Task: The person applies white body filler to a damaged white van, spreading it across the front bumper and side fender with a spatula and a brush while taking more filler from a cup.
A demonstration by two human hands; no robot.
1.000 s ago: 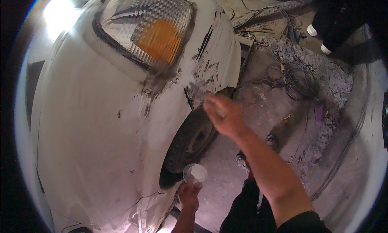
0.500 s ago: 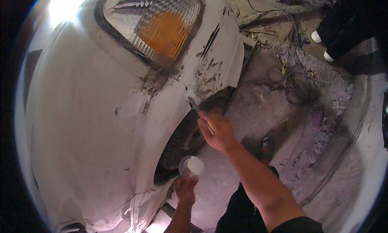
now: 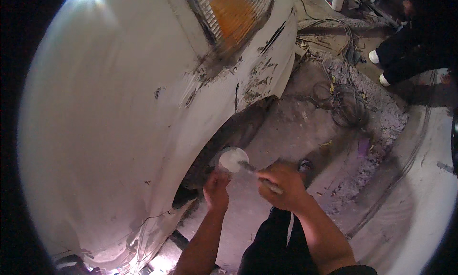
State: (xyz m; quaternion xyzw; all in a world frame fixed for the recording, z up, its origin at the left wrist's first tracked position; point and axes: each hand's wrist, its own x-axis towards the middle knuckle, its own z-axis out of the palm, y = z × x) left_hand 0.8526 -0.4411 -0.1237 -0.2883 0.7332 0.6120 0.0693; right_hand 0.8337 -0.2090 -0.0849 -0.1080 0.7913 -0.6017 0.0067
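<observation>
Two hands: one left hand (image 3: 216,193) and one right hand (image 3: 286,187). One cup (image 3: 220,163) in the left hand, one tool (image 3: 248,167) in the right hand. One white car (image 3: 119,108) left of both, with one lamp (image 3: 234,15) beyond them. Two white shoes (image 3: 373,57), well past the right hand.
</observation>
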